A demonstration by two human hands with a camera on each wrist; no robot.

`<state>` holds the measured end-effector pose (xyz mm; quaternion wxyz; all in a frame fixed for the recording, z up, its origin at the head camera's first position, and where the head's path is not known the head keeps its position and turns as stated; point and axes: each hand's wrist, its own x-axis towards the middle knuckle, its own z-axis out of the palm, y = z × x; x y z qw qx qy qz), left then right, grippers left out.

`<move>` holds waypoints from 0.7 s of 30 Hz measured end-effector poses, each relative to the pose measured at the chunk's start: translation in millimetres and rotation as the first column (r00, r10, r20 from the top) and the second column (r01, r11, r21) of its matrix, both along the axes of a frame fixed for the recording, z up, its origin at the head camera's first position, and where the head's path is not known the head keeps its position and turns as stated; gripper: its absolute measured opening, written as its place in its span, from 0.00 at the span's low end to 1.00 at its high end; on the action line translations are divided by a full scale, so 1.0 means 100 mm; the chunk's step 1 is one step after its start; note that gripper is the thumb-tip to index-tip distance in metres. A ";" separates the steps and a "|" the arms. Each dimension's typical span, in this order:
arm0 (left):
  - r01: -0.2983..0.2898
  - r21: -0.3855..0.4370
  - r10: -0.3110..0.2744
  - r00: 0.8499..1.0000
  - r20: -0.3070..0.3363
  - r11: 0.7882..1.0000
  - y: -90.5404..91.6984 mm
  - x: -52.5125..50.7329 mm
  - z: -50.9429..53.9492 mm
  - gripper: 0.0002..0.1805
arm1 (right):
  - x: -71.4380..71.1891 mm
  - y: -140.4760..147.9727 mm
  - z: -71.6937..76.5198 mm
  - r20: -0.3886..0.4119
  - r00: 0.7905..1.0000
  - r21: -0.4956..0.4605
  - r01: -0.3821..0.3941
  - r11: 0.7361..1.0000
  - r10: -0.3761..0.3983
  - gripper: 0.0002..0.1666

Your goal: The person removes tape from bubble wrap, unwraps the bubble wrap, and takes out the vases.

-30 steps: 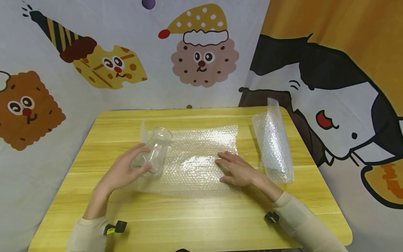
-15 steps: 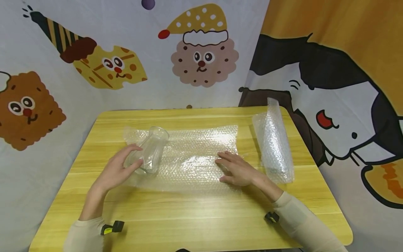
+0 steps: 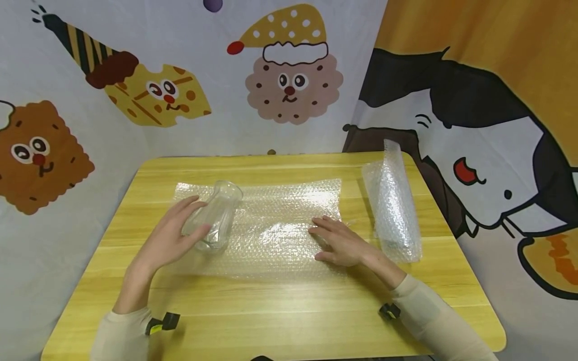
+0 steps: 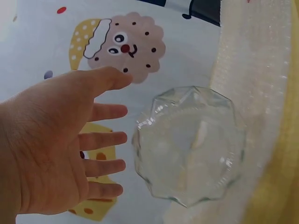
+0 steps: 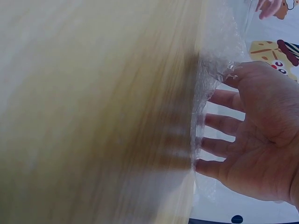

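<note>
A clear glass vase (image 3: 220, 213) lies on its side on a sheet of bubble wrap (image 3: 271, 240), near the sheet's left end. Its faceted round base (image 4: 189, 149) faces the left wrist camera. Beside the vase, on its left, my left hand (image 3: 169, 235) has its fingers extended and spread; the left wrist view shows them apart from the glass. My right hand (image 3: 340, 243) rests its fingertips on the right end of the sheet, fingers spread. Bubble wrap (image 5: 219, 51) bunches by the thumb in the right wrist view.
Another piece of bubble wrap (image 3: 396, 210), loosely rolled or folded, lies at the right of the wooden table (image 3: 271, 321). Behind the table hangs a curtain (image 3: 180, 30) printed with cartoon figures.
Since a second ago the vase has shifted a little left, with my left hand. The sheet's left edge, raised before, now lies flat and reaches further left. My right hand has stayed put.
</note>
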<state>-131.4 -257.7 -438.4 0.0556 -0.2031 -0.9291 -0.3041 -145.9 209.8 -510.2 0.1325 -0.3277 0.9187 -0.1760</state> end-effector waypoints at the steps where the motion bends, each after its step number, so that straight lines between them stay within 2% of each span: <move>1: 0.004 -0.002 -0.004 1.000 -0.001 1.000 0.01 -0.02 0.03 0.31 | 0.00 0.00 0.00 0.001 1.000 -0.001 0.000 1.000 0.000 0.46; 6: 0.028 -0.032 -0.027 0.999 0.026 0.999 0.07 -0.18 0.12 0.34 | 0.00 0.00 0.01 0.000 1.000 -0.005 0.000 1.000 0.000 0.46; 8: 0.038 -0.052 -0.035 0.997 0.064 0.998 0.09 -0.25 0.15 0.36 | 0.00 -0.01 0.00 0.000 1.000 -0.008 -0.001 1.000 0.001 0.46; 10: 0.042 -0.068 -0.033 0.991 0.130 0.997 0.11 -0.31 0.17 0.38 | 0.00 0.00 0.00 0.002 1.000 -0.008 -0.003 1.000 0.003 0.46; 12: 0.047 -0.090 -0.028 0.978 0.205 0.995 0.13 -0.38 0.19 0.42 | 0.00 0.00 0.00 0.003 1.000 -0.007 -0.004 1.000 0.004 0.46; 15: 0.063 -0.125 -0.021 0.951 0.308 0.990 0.15 -0.49 0.21 0.47 | 0.00 0.00 0.00 0.004 1.000 -0.006 -0.004 1.000 0.004 0.46; 21: 0.089 -0.189 -0.003 0.911 0.413 0.978 0.16 -0.70 0.25 0.53 | -0.01 -0.01 0.00 0.007 1.000 -0.002 -0.003 1.000 0.003 0.47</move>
